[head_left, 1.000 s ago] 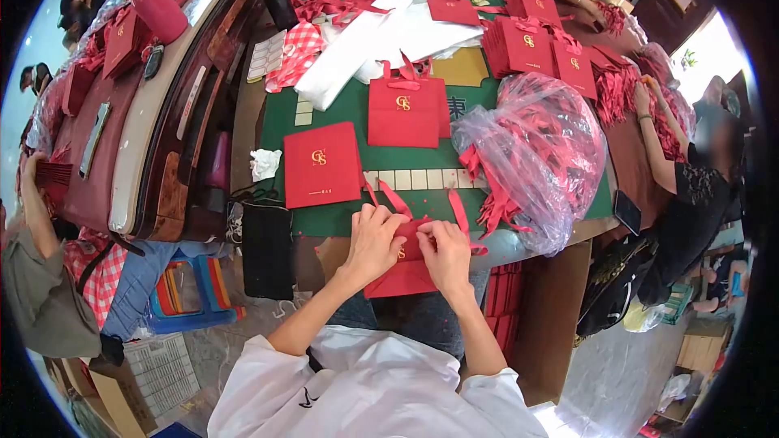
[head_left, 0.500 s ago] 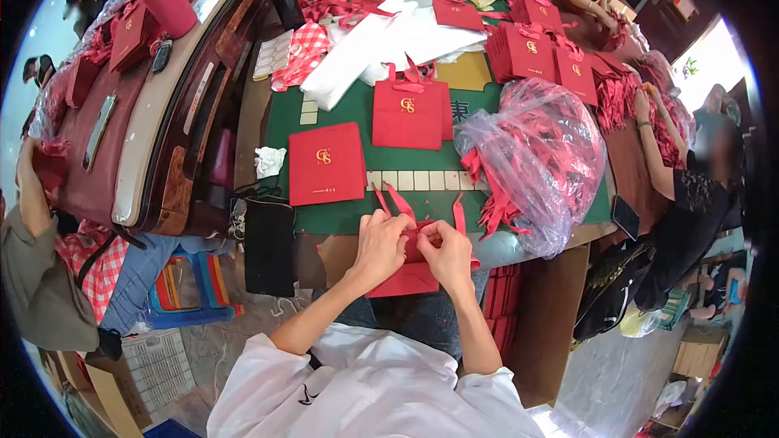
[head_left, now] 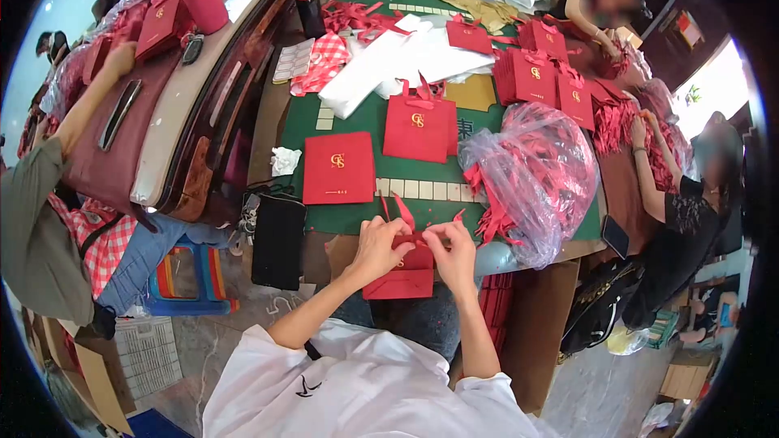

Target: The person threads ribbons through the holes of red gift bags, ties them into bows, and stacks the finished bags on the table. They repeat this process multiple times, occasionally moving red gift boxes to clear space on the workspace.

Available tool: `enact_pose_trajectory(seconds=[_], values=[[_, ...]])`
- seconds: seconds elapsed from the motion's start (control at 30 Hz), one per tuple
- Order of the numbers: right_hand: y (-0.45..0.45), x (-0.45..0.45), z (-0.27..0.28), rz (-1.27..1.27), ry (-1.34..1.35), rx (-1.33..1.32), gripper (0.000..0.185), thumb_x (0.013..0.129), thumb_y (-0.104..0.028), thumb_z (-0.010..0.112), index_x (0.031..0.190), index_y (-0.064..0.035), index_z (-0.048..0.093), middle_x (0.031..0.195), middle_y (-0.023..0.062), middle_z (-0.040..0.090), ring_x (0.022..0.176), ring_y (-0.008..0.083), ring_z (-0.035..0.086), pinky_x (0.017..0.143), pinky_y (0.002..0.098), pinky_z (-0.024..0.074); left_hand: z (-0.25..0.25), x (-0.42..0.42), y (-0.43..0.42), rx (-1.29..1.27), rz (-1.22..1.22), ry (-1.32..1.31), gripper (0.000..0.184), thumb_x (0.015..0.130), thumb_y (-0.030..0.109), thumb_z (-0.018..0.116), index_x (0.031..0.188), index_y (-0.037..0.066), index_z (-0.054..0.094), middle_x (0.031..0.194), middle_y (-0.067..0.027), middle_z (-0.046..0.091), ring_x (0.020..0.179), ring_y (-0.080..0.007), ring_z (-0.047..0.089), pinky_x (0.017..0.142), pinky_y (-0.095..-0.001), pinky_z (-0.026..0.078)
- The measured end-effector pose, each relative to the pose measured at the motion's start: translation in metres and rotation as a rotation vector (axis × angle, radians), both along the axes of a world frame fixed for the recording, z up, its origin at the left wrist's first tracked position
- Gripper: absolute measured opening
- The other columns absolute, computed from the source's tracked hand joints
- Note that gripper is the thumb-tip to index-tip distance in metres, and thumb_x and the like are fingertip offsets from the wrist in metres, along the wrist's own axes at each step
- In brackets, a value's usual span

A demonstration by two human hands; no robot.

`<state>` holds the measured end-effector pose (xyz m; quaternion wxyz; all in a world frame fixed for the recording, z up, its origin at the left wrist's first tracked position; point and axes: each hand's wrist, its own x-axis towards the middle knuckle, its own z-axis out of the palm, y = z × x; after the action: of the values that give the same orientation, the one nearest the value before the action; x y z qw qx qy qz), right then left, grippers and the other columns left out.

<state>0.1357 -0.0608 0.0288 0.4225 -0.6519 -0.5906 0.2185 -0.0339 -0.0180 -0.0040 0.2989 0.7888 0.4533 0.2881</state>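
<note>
Left hand [head_left: 377, 247]: fingers bent in a pinch at the top of a red gift bag [head_left: 398, 285].
Right hand [head_left: 453, 255]: thumb and forefinger pinched together at that same top; on ribbon or paper, I can't tell from here.
Gift bag in hand: over the lap, at the near edge of the table [head_left: 324, 221]; a red ribbon [head_left: 404, 211] pokes up loose behind the left fingers, so I'd call its handle unfinished.
Flat monogrammed bag [head_left: 338, 169]: just beyond, no ribbon showing; seemingly not yet done.
Bag with ribbon handles [head_left: 415, 136]: farther in, looks finished.
Clear plastic sack [head_left: 548, 182]: bulging with ribbons, plenty unused.
Stacked gift bags [head_left: 531, 79]: far right, ribbons on top, apparently done.
</note>
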Motion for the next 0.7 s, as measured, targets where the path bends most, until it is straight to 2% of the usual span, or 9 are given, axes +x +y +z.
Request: enact_pose_trajectory(seconds=[0.03, 0.07, 0.13, 0.2, 0.37, 0.5, 0.6, 0.67, 0.7], values=[[0.002, 0.004, 0.003, -0.005, 0.170, -0.059, 0.012, 0.086, -0.013, 0.071, 0.090, -0.0023, 0.071, 0.087, 0.0114, 0.064, 0.083, 0.0260, 0.062, 0.073, 0.0330, 0.0498, 0.000, 0.000, -0.001, 0.020, 0.011, 0.003, 0.026, 0.074, 0.020, 0.081, 0.093, 0.012, 0.065, 0.083, 0.0006, 0.066, 0.084, -0.0223, 0.056, 0.080, -0.0384, 0.037], [0.003, 0.009, 0.002, -0.002, 0.167, -0.055, 0.012, 0.086, -0.013, 0.071, 0.090, -0.0023, 0.071, 0.087, 0.0114, 0.064, 0.083, 0.0260, 0.062, 0.073, 0.0330, 0.0498, 0.000, 0.000, -0.001, 0.024, 0.014, 0.000, 0.026, 0.074, 0.020, 0.081, 0.093, 0.012, 0.065, 0.083, 0.0006, 0.066, 0.084, -0.0223, 0.056, 0.080, -0.0384, 0.037], [0.008, 0.019, -0.009, 0.135, -0.093, -0.020, 0.017, 0.089, -0.019, 0.069, 0.090, -0.0015, 0.071, 0.086, 0.0123, 0.063, 0.083, 0.0264, 0.063, 0.073, 0.0344, 0.0497, 0.005, 0.001, -0.004, 0.035, 0.006, 0.027, 0.024, 0.073, 0.018, 0.081, 0.090, 0.013, 0.065, 0.083, 0.0009, 0.067, 0.083, -0.0224, 0.056, 0.080, -0.0389, 0.037], [0.009, 0.020, -0.012, 0.196, -0.124, 0.034, 0.020, 0.090, -0.021, 0.067, 0.089, -0.0012, 0.071, 0.086, 0.0123, 0.063, 0.079, 0.0254, 0.064, 0.070, 0.0359, 0.0507, 0.009, 0.002, -0.008, 0.062, -0.011, 0.026, 0.023, 0.073, 0.018, 0.081, 0.089, 0.013, 0.065, 0.082, 0.0011, 0.066, 0.082, -0.0223, 0.056, 0.080, -0.0388, 0.037], [0.010, 0.023, 0.002, 0.253, -0.038, -0.386, 0.029, 0.088, -0.031, 0.068, 0.090, -0.0022, 0.073, 0.085, 0.0139, 0.064, 0.080, 0.0298, 0.065, 0.072, 0.0397, 0.0509, 0.016, 0.003, -0.017, 0.233, -0.037, 0.032, 0.019, 0.072, 0.016, 0.080, 0.085, 0.014, 0.066, 0.080, 0.0014, 0.064, 0.082, -0.0221, 0.055, 0.080, -0.0388, 0.038], [0.016, 0.037, 0.001, 0.359, -0.076, -0.374, 0.028, 0.087, -0.030, 0.069, 0.089, -0.0028, 0.075, 0.084, 0.0152, 0.068, 0.075, 0.0303, 0.066, 0.069, 0.0398, 0.0509, 0.021, 0.006, -0.018, 0.401, -0.072, 0.103, 0.016, 0.072, 0.016, 0.077, 0.085, 0.014, 0.067, 0.081, 0.0014, 0.064, 0.084, -0.0215, 0.054, 0.081, -0.0391, 0.039], [0.026, 0.046, -0.008, 0.455, 0.052, -0.464, 0.025, 0.085, -0.027, 0.070, 0.088, -0.0033, 0.076, 0.075, 0.0151, 0.069, 0.067, 0.0223, 0.066, 0.065, 0.0370, 0.0499, 0.022, 0.010, -0.016, 0.474, -0.078, 0.089, 0.013, 0.073, 0.015, 0.075, 0.084, 0.013, 0.069, 0.082, 0.0014, 0.063, 0.085, -0.0214, 0.053, 0.082, -0.0391, 0.039], [0.032, 0.051, -0.016, 0.514, 0.225, -0.487, 0.021, 0.083, -0.022, 0.070, 0.086, -0.0016, 0.076, 0.065, 0.0099, 0.067, 0.064, 0.0118, 0.061, 0.061, 0.0320, 0.0476, 0.023, 0.011, -0.016, 0.514, -0.076, 0.078, 0.011, 0.074, 0.014, 0.074, 0.084, 0.013, 0.069, 0.081, 0.0014, 0.063, 0.084, -0.0214, 0.053, 0.083, -0.0389, 0.039], [0.033, 0.051, -0.015, 0.513, 0.225, -0.484, 0.021, 0.083, -0.022, 0.070, 0.086, -0.0016, 0.076, 0.065, 0.0099, 0.067, 0.064, 0.0118, 0.061, 0.061, 0.0320, 0.0476, 0.023, 0.011, -0.016, 0.530, -0.078, 0.087, 0.010, 0.075, 0.014, 0.073, 0.084, 0.013, 0.069, 0.082, 0.0013, 0.063, 0.085, -0.0214, 0.053, 0.083, -0.0389, 0.039]])
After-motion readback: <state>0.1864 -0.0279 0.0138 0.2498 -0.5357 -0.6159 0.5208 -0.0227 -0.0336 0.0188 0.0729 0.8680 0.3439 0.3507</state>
